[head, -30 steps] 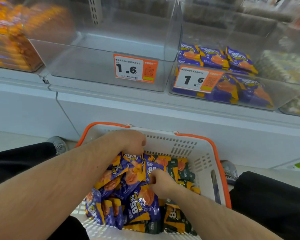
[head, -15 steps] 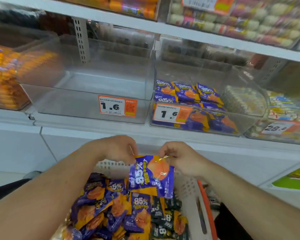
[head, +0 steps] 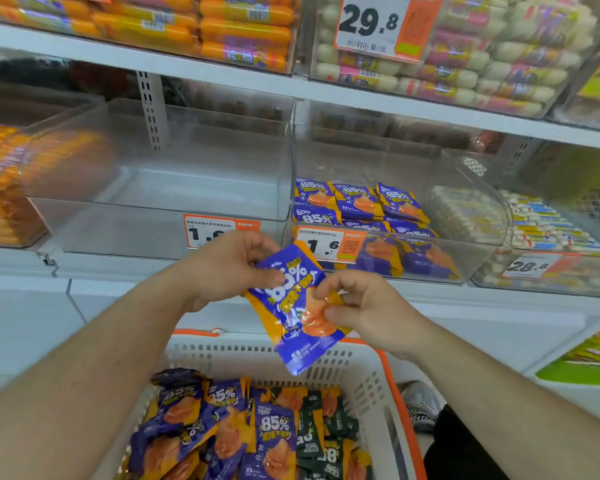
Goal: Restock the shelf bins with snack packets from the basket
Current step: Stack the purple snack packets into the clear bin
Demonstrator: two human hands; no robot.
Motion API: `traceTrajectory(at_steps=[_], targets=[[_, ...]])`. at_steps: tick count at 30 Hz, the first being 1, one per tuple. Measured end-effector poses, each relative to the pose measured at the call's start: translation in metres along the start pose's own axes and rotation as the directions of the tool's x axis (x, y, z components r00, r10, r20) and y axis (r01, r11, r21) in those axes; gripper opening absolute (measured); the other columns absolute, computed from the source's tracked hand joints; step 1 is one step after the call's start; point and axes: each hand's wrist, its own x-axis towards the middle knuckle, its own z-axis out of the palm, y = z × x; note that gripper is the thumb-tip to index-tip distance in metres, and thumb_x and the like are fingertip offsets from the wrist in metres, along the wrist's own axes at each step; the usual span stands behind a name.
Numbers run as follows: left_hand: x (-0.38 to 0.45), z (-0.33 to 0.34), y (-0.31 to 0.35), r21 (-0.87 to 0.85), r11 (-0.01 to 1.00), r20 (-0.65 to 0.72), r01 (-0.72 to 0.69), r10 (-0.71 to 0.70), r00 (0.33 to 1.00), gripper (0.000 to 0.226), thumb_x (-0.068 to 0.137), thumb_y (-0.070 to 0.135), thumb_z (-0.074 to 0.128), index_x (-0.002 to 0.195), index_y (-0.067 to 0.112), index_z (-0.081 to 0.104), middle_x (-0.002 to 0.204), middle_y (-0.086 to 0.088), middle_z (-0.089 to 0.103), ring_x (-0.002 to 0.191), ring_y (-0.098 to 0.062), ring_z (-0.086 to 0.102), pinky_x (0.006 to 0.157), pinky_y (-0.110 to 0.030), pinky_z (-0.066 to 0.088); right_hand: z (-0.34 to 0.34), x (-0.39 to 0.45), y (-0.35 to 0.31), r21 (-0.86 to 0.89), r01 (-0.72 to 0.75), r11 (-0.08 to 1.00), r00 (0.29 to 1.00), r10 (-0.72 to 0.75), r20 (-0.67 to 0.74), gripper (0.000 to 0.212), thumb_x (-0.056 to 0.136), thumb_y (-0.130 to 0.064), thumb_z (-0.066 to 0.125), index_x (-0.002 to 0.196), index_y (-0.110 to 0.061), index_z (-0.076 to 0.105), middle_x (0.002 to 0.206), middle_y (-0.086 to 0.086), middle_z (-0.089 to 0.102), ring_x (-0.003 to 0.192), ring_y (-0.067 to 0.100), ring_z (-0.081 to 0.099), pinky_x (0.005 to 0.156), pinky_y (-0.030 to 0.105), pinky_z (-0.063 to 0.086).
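Note:
Both hands hold one purple-and-orange snack packet [head: 293, 317] in the air above the white basket [head: 368, 368] with its orange rim. My left hand [head: 229, 268] pinches the packet's upper left edge, and my right hand [head: 357, 306] grips its right side. Many more purple packets [head: 222, 427] and some dark green ones [head: 323, 424] lie in the basket. Straight ahead, a clear shelf bin [head: 465, 216] holds several matching purple packets. The clear bin [head: 174, 188] to its left has nothing in it.
Orange sausage packs [head: 4, 188] fill the bin at far left. A bin of pale wrapped sweets [head: 551, 230] stands at right. The upper shelf [head: 326, 88] carries more stock close overhead. My knees and a shoe [head: 420, 403] flank the basket.
Both hands came up out of the basket with one purple packet, lifting it to the height of the bin fronts. The camera tilted up toward the shelves.

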Motion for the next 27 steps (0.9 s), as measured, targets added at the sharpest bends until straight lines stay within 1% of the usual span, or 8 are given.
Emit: traceTrajectory(at_steps=[3,6,9,11,16,20,24,27], targets=[[0.001,0.009,0.017,-0.114,0.978,-0.232,-0.174,0.144,0.962,0.015,0.09,0.007,0.065,0.095,0.021,0.062,0.071,0.009,0.073,0.057,-0.005,0.063,0.049,-0.019,0.048,-0.005,0.007,-0.016,0.039,0.104,0.994,0.981,-0.097,-0.166,0.042,0.085,0.025,0.049,0.081,-0.015,0.062,0.079,-0.01,0.073,0.076,0.017,0.069,0.071,0.037,0.058],[0.007,0.018,0.024,-0.174,0.933,-0.338,-0.315,0.244,0.909,0.027,0.092,0.01,0.062,0.114,0.024,0.058,0.088,0.01,0.07,0.072,-0.006,0.061,0.057,-0.015,0.046,-0.024,0.019,-0.045,0.153,0.192,0.969,0.919,-0.123,-0.375,0.043,0.085,0.029,0.041,0.081,-0.011,0.057,0.07,-0.009,0.071,0.06,0.007,0.068,0.056,0.022,0.056],[0.013,0.026,0.014,0.25,0.892,-0.353,-0.376,0.446,0.822,0.058,0.087,0.018,0.069,0.139,0.019,0.044,0.12,0.014,0.058,0.105,-0.012,0.056,0.085,-0.018,0.043,-0.056,0.039,-0.066,0.089,0.21,0.974,0.827,-0.128,-0.547,0.038,0.085,0.022,0.046,0.084,-0.014,0.057,0.078,0.0,0.071,0.065,0.011,0.07,0.059,0.031,0.055],[0.016,0.031,0.003,0.65,0.704,-0.266,-0.285,0.562,0.783,0.077,0.077,0.035,0.063,0.148,0.02,0.036,0.144,0.005,0.044,0.132,-0.018,0.038,0.106,-0.033,0.028,-0.076,0.056,-0.07,0.017,0.138,0.99,0.78,-0.098,-0.618,0.034,0.083,0.018,0.053,0.084,-0.015,0.058,0.094,0.013,0.07,0.076,0.021,0.07,0.064,0.031,0.058],[0.025,0.037,-0.011,0.89,0.451,-0.116,-0.074,0.378,0.919,0.092,0.085,0.045,0.062,0.154,0.037,0.001,0.162,0.0,-0.012,0.149,-0.019,-0.007,0.116,-0.045,-0.005,-0.12,0.105,-0.036,-0.144,-0.224,0.964,0.716,0.063,-0.696,0.013,0.081,-0.011,0.07,0.076,-0.018,0.061,0.09,0.011,0.068,0.079,0.029,0.068,0.07,0.039,0.06],[0.028,0.042,-0.01,0.879,0.475,-0.174,-0.048,0.411,0.895,0.091,0.081,0.039,0.066,0.154,0.035,0.011,0.162,-0.002,-0.008,0.148,-0.017,-0.003,0.115,-0.043,-0.007,-0.128,0.114,-0.017,-0.439,-0.496,0.749,0.738,0.099,-0.667,0.012,0.089,-0.012,0.06,0.078,-0.01,0.059,0.079,0.008,0.055,0.078,0.023,0.048,0.066,0.028,0.045],[0.029,0.045,-0.011,0.893,0.45,-0.182,-0.016,0.394,0.901,0.096,0.077,0.032,0.067,0.154,0.033,0.009,0.162,-0.003,-0.01,0.147,-0.017,-0.004,0.115,-0.041,-0.009,-0.114,0.106,-0.028,-0.572,-0.572,0.588,0.798,0.238,-0.554,0.017,0.083,-0.014,0.067,0.074,-0.013,0.052,0.091,0.008,0.055,0.084,0.023,0.052,0.077,0.032,0.051],[0.028,0.045,-0.012,0.889,0.458,-0.189,-0.023,0.41,0.892,0.096,0.076,0.03,0.068,0.154,0.032,0.012,0.162,-0.003,-0.006,0.147,-0.018,-0.002,0.115,-0.041,-0.01,-0.101,0.103,-0.041,-0.729,-0.585,0.354,0.808,0.325,-0.491,0.041,0.099,-0.035,0.052,0.063,-0.014,0.045,0.072,0.004,0.054,0.071,0.022,0.052,0.059,0.021,0.042]])
